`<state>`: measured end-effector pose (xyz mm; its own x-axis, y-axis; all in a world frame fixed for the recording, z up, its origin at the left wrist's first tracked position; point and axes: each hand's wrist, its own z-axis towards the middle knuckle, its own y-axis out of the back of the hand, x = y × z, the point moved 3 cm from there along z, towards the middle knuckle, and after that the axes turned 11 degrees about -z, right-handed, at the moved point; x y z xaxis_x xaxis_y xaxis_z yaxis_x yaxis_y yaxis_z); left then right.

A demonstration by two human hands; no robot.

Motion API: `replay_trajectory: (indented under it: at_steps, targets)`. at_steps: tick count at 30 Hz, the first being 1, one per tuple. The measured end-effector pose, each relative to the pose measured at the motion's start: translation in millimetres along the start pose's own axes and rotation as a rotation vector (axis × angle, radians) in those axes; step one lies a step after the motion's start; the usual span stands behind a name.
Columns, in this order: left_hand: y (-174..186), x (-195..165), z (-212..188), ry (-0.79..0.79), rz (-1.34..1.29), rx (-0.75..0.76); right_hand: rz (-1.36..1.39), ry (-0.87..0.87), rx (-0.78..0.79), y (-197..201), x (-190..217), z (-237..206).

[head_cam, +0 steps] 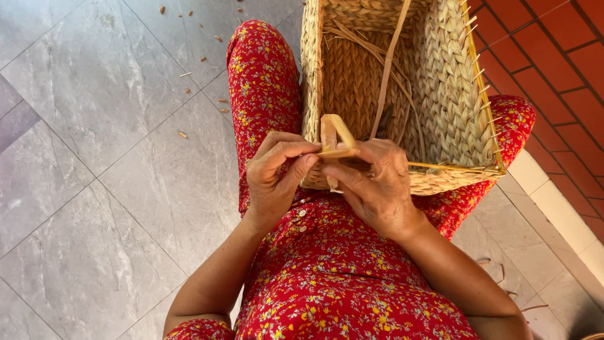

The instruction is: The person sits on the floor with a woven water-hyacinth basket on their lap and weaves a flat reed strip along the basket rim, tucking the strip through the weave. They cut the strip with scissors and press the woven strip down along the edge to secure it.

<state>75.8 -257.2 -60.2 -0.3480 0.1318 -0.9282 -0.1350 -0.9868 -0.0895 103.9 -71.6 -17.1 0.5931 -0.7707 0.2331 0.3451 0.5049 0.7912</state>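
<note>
Left to right: grey marble-look floor tiles point(94, 189) carry scattered short straw offcuts point(189, 74), so trimming debris is already down; seated person in red floral-print clothing point(327, 277) has the rectangular woven straw basket point(440, 94) resting on the lap, tipped so its open mouth faces the camera; left hand point(274, 173) has its grip closed, thumb and fingers pinching the flat tan straw strip point(336, 141) right at the basket's near rim; the strip is folded into a loop that stands just above the rim corner; right hand point(377, 189) sits just beside and touching the same spot, grip closed over the rim and the strip's lower end, exact finger contact partly hidden; inside the basket a long loose strand point(390, 63) runs from the top edge down toward the hands and thinner loose fibres lie against the back wall; far right, yellow wire frame point(487, 94) runs along the rim with short stub ends sticking out, then red brick-pattern floor point(553, 56); judgement: walls and base look fully woven, rim binding is the part in hand, near-left corner being worked, wire on the near and right rim looks bare, loose ends inside untrimmed
</note>
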Motion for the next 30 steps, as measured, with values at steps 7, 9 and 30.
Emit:
replay_trajectory:
  at_steps: [7, 9, 30]
  targets:
    - [-4, 15, 1, 0.147, -0.292, -0.01, 0.411, 0.237, 0.177, 25, 26, 11]
    - [-5, 17, 0, 0.151, -0.31, -0.014, 0.669, 0.289, 0.33, 42, 34, 10]
    - [-5, -8, 0, -0.07, 0.122, 0.058, 0.32, 0.102, 0.108, 8, 15, -19]
